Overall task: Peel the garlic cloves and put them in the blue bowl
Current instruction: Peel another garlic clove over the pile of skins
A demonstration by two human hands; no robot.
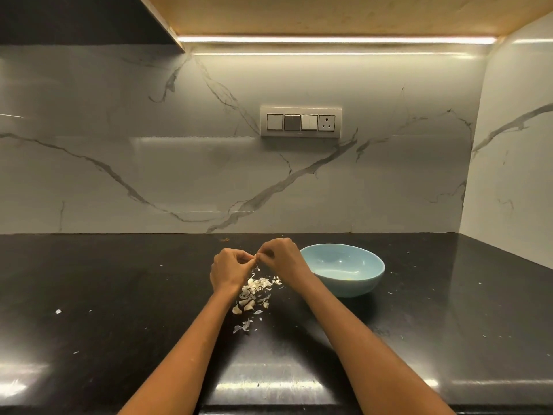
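Note:
My left hand point(229, 269) and my right hand point(279, 255) meet above the black counter, fingers curled, both pinching one small garlic clove point(256, 259) that is mostly hidden between the fingertips. Below the hands lies a pile of white garlic skins and cloves point(254, 292). The blue bowl point(344, 269) stands just right of my right hand; its inside shows a tiny yellowish speck near the bottom, and my right hand and wrist cover its left rim.
The black counter point(119, 295) carries scattered skin flecks, one white scrap point(58, 311) at the left. A marble backsplash rises behind, with a switch panel point(300, 122). A side wall closes the right end. The counter's front edge runs along the bottom.

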